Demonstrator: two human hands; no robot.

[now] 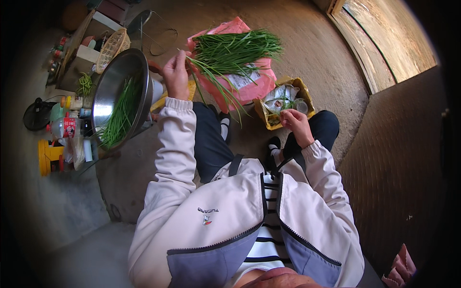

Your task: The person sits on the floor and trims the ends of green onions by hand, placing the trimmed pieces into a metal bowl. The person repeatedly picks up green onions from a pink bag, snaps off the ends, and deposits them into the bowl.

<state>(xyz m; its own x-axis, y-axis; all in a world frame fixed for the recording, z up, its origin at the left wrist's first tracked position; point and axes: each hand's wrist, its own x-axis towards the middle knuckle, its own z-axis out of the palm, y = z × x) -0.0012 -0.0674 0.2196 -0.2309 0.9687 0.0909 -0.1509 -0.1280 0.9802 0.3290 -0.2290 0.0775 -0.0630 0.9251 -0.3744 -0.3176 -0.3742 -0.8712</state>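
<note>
My left hand (176, 75) pinches the root ends of a few long green stalks (219, 82), which hang to the right over a pink plastic bag (209, 93). A thick pile of the same chive-like greens (237, 46) lies on that bag. My right hand (297, 124) is above the near edge of a yellow-lined waste bin (311, 99), its thumb and fingertips together; whether it pinches a scrap is too small to tell. Green scraps and a clear cup lie in the bin. More long greens (122, 115) lie in a large steel basin (138, 59) on my left.
At the far left stand jars, a plastic bottle (66, 126) with a red label and a yellow container (45, 156). A woven basket (113, 48) is behind the basin. A brown panel (392, 154) is on the right, below a bright doorway (389, 39).
</note>
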